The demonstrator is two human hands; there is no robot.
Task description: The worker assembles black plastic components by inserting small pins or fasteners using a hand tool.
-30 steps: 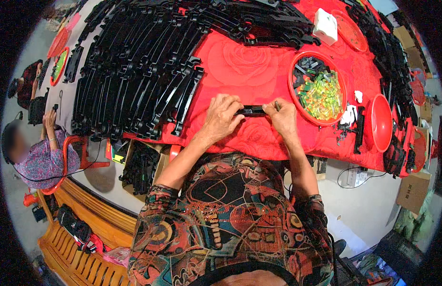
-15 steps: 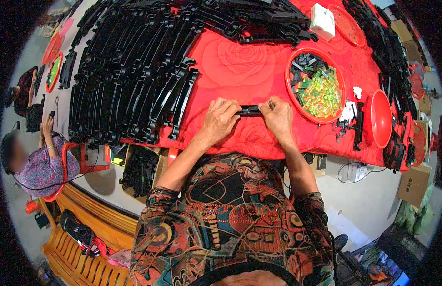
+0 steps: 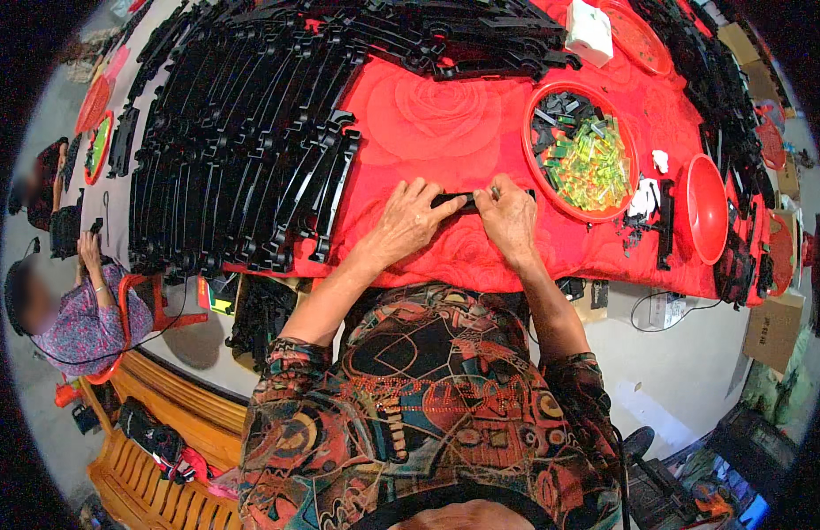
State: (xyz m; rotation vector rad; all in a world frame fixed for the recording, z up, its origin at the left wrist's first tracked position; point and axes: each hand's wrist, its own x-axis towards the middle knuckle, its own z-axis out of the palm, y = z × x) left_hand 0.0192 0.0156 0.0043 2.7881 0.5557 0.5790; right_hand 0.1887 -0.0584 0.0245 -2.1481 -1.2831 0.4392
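Both my hands are on one narrow black plastic part (image 3: 469,201) close to the table's front edge. My left hand (image 3: 412,219) grips its left end, with the thumb stretched along it. My right hand (image 3: 509,218) pinches the part farther right, and the fingers cover much of it. Beneath lies a red rose-patterned tablecloth (image 3: 428,124). A red bowl (image 3: 635,168) just beyond my right hand holds small yellow-green strips (image 3: 591,168) and black pieces (image 3: 565,115).
Long black plastic parts (image 3: 242,159) lie in rows across the table's left and back. An upturned-looking red bowl (image 3: 707,209), crumpled white tissue (image 3: 643,200) and a tissue pack (image 3: 589,33) are on the right. A seated person (image 3: 87,305) works at left beside a wooden bench (image 3: 163,450).
My left thumb has stretched out along the black part, and my right hand has shifted slightly left on it. The view has shifted a little.
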